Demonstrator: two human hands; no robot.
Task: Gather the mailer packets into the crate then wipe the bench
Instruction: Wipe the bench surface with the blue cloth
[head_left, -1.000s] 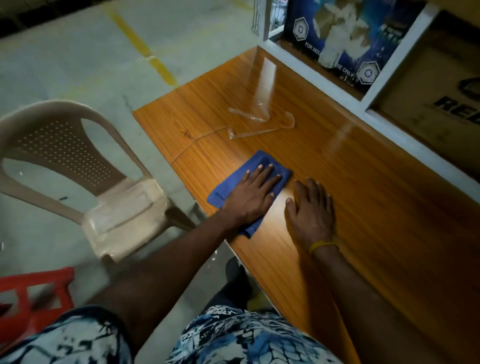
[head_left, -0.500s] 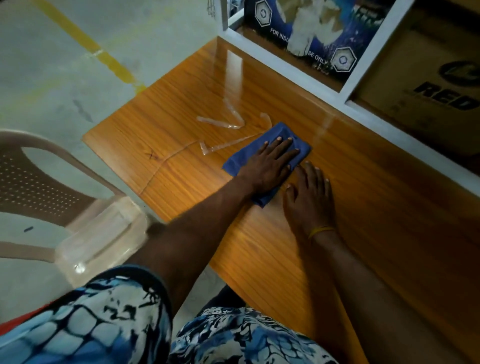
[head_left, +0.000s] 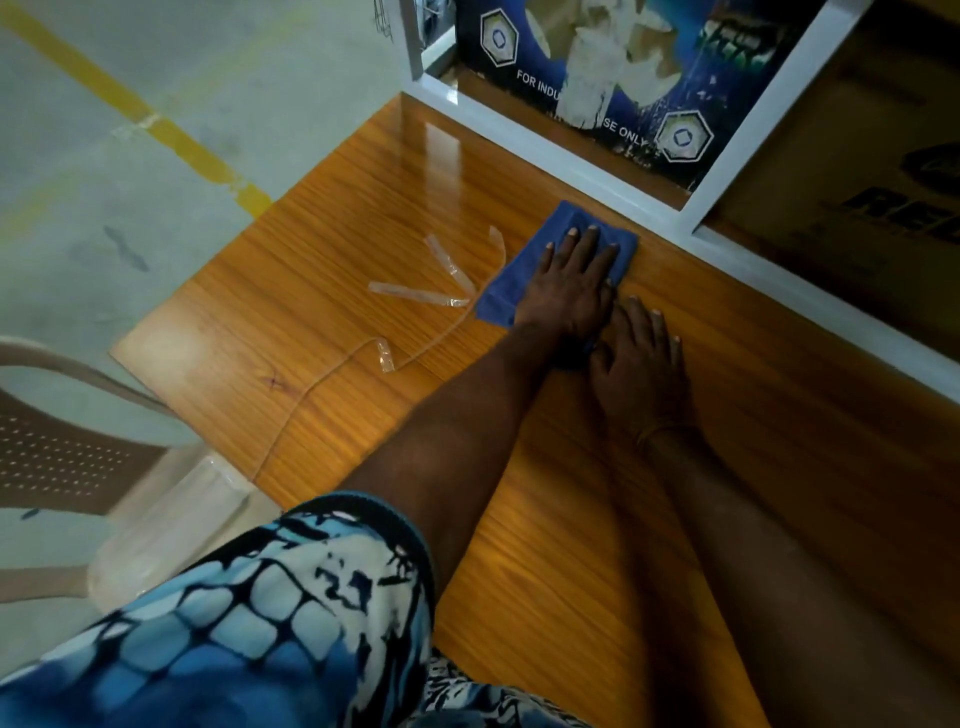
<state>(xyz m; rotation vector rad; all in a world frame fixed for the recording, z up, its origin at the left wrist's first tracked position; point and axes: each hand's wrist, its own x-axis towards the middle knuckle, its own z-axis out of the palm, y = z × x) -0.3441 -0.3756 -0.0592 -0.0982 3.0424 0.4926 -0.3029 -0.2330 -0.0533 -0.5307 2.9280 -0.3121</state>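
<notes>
A: Which step are we on?

B: The wiping. Our left hand (head_left: 571, 283) lies flat, fingers spread, pressing the folded blue cloth (head_left: 524, 270) onto the glossy orange wood-grain desk (head_left: 597, 519). It is an open-palm press, not a closed grip. No mailer packets and no crate show in this view, so we judge the gathering done, though we cannot confirm it.

A: And the right hand?

B: Our right hand (head_left: 641, 364), with a thin yellow band at the wrist, rests flat on the desk just beside the left, its grip wide and holding nothing. It looks like a brace.

A: Where is the cloth now?

B: Near the back of the desk, close to the white shelf frame (head_left: 597, 176) that holds the torn blue printed carton (head_left: 597, 78). Just to its left lie several clear strips of tape (head_left: 421, 296) stuck on the wood.

A: What has changed?

B: 1 second ago the cloth sat near the front edge; half a second ago it was midway. We have pushed it away from us towards the frame, while the right hand has hardly shifted.

A: Next?

B: Probably a pull back or a sideways sweep. The tape strips would likely snag the cloth, so peeling them off first seems wise.
</notes>
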